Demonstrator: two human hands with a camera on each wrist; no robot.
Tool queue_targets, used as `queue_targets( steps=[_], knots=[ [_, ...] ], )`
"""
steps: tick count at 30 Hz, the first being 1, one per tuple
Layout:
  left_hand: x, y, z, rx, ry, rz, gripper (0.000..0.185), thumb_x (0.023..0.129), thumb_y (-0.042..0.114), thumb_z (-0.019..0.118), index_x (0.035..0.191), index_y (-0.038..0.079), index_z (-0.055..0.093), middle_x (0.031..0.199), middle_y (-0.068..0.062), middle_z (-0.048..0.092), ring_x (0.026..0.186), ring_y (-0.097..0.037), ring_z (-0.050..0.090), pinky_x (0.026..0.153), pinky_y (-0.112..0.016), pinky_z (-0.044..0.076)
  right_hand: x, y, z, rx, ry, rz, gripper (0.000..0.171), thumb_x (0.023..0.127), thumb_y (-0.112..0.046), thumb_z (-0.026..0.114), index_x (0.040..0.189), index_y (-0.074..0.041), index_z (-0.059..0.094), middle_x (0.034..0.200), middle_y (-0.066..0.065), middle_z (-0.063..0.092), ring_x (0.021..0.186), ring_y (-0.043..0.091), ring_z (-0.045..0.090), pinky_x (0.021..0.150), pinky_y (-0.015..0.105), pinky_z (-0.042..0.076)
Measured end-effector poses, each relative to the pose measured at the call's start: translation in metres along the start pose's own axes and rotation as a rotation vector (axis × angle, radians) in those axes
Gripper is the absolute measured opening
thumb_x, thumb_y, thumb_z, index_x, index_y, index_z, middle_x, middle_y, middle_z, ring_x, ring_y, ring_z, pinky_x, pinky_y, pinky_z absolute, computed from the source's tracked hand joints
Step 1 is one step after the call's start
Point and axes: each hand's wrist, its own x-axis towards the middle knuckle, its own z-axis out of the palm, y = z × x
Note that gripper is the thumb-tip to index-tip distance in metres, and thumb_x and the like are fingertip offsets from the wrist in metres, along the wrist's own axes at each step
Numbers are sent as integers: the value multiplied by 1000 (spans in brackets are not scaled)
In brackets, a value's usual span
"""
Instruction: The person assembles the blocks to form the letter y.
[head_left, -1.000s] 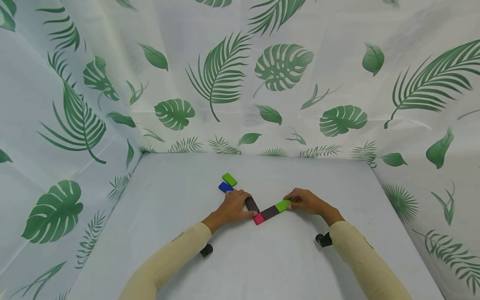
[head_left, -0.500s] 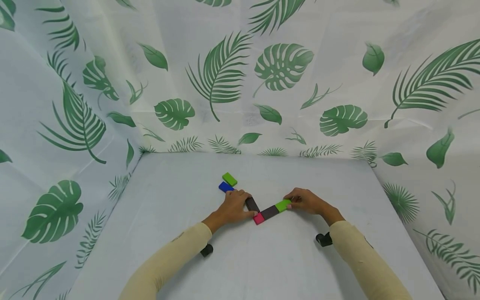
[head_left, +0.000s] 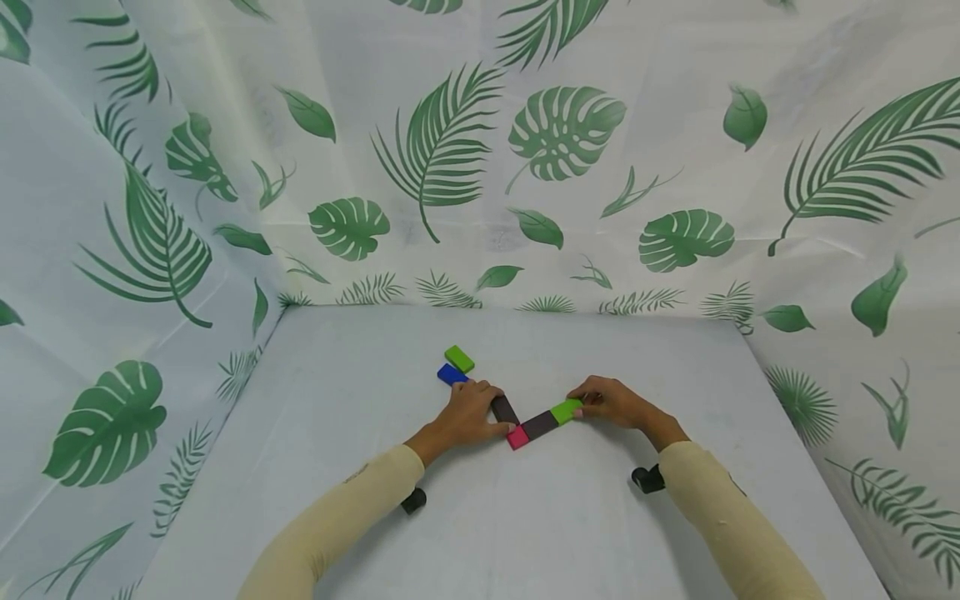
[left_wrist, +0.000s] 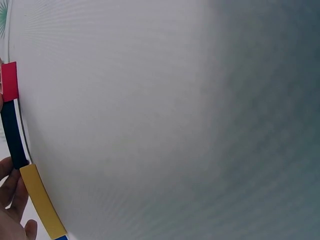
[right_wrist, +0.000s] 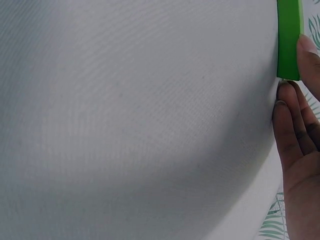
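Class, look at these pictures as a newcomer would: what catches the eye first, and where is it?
First comes the bent line of colored blocks mid-table, with its red block at the corner. Next are the two hands working it: the left hand on the left branch, the right hand at the green block on the right end. Behind, green leaves cover the pale cloth.

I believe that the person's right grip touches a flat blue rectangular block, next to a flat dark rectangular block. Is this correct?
The colour is wrong: the right grip touches a flat green rectangular block, not a blue one, as the head view shows. It does lie next to a flat dark rectangular block.
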Motion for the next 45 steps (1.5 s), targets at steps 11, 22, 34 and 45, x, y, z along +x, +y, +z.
queue_targets(
  steps=[11, 22, 34, 45],
  knots=[
    [1, 0, 1, 12, -12, -3, 64, 88, 57, 67, 130, 9, 64, 122, -6, 67, 111, -22, 58, 92, -43, 37, -1, -2, 0, -5, 2, 0, 36, 90, -23, 76, 122, -9, 70, 104, 2, 66, 94, 15, 57, 84, 32, 49],
    [0, 1, -1, 1, -12, -5, 64, 88, 56, 68, 130, 9, 64, 120, -6, 66, 110, -22, 58, 91, -42, 37, -1, -2, 0, 0, 5, 0, 36, 90, -23, 76, 122, -10, 70, 104, 2, 66, 94, 15, 57, 85, 33, 49],
    [0, 1, -1, 4, -22, -9, 63, 89, 55, 66, 131, 9, 63, 120, -6, 66, 109, -22, 57, 91, -42, 37, 0, 1, 1, -3, 3, -16, 36, 90, -25, 76, 122, -10, 70, 103, 1, 66, 92, 15, 56, 83, 31, 48],
    [-1, 2, -2, 6, -21, -6, 62, 89, 55, 66, 131, 9, 63, 121, -6, 66, 110, -21, 57, 90, -41, 37, 1, 1, 1, -6, 2, -12, 36, 90, -26, 76, 122, -10, 71, 103, 1, 66, 93, 15, 56, 84, 31, 48]
  ],
)
